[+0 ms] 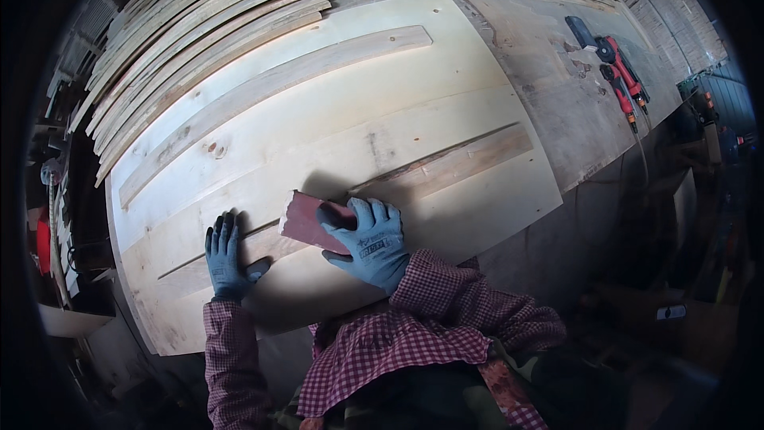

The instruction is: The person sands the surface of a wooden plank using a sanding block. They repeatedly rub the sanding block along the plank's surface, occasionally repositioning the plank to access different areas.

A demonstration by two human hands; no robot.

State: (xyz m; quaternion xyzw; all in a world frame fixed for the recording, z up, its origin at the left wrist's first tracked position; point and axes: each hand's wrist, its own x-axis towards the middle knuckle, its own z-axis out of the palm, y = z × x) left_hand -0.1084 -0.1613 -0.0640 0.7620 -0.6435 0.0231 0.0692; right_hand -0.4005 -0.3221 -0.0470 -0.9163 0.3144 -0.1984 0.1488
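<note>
Dark-red sandpaper sheet (302, 220), ragged pale left edge.

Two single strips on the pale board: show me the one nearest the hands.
The near strip; left hand and right hand are both over it. The far strip lies clear of them.

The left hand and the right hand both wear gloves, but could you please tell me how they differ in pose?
The left hand lies outstretched across the near wooden strip, fingers pointing forward, while the right hand curls over a dark red sheet. The left hand holds nothing visible; the right hand has its grip on the sheet. Both wear blue gloves and have checked sleeves.
</note>
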